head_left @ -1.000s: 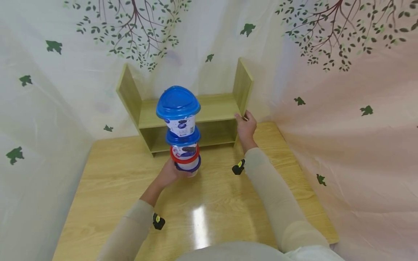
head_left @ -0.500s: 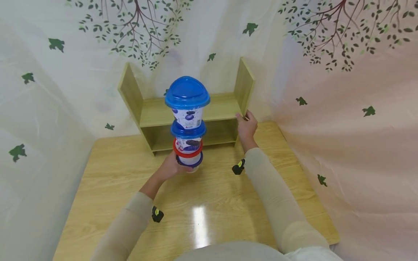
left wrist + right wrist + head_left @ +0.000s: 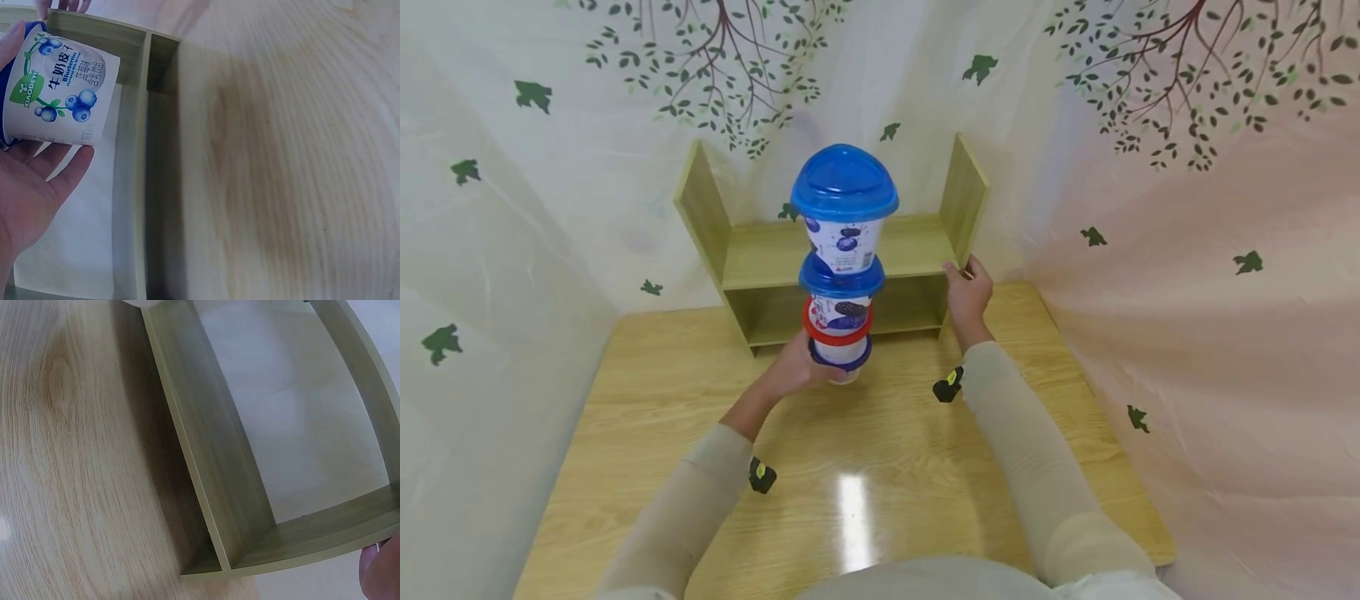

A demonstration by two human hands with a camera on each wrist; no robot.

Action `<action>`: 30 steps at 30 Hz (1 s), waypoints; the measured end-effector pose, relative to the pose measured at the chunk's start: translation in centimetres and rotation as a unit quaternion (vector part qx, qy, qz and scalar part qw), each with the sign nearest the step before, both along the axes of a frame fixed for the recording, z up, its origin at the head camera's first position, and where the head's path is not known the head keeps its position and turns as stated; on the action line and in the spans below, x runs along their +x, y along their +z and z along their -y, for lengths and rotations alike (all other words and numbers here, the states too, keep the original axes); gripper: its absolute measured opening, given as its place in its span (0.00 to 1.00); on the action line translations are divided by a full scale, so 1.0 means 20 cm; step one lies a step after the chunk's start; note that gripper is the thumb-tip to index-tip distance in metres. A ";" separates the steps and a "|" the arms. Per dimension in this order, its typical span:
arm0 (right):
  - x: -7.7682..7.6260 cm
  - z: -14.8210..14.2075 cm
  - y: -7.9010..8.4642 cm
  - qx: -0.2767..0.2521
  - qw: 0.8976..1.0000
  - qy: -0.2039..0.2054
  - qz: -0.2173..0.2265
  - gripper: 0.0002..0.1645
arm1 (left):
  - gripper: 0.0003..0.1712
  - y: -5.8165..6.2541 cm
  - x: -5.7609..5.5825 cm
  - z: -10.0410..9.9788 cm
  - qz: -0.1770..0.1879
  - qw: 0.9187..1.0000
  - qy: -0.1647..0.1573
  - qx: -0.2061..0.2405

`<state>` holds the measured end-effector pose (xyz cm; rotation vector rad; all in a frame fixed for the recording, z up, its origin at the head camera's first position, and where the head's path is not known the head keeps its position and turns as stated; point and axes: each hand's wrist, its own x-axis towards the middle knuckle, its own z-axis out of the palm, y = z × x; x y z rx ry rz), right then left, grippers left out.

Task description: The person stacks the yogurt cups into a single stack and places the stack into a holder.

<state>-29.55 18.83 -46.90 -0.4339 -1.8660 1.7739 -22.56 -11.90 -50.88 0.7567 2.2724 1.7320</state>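
Observation:
My left hand [image 3: 793, 367] grips the lowest cup of a stack of tubs, held up in front of a small wooden shelf [image 3: 917, 243]. The top tub [image 3: 846, 237] has a bright blue lid and a white label with berries. Beneath it sits another blue-lidded tub [image 3: 842, 310], then a red-rimmed cup [image 3: 838, 333] and a purple-rimmed one. In the left wrist view, fingers lie around a white cup [image 3: 65, 87] with blueberries printed on it. My right hand [image 3: 970, 293] pinches the front edge of the shelf's right side panel; only a fingertip shows in the right wrist view.
The shelf stands on a wooden table [image 3: 805, 467], near the back, with one upper board and a low compartment below. Sheets with leaf prints form walls [image 3: 482, 250] behind and at both sides. Tall side panels [image 3: 700, 196] flank the upper board.
My left hand has moved up and slightly right in the head view, carrying the stack with it. The top tub is now more upright above the others. My right hand stays at the side panel.

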 end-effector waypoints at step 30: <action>0.00 0.00 0.00 0.000 1.000 -0.001 0.003 0.22 | 0.49 0.36 -0.14 -0.14 -0.039 0.999 -0.014 -0.007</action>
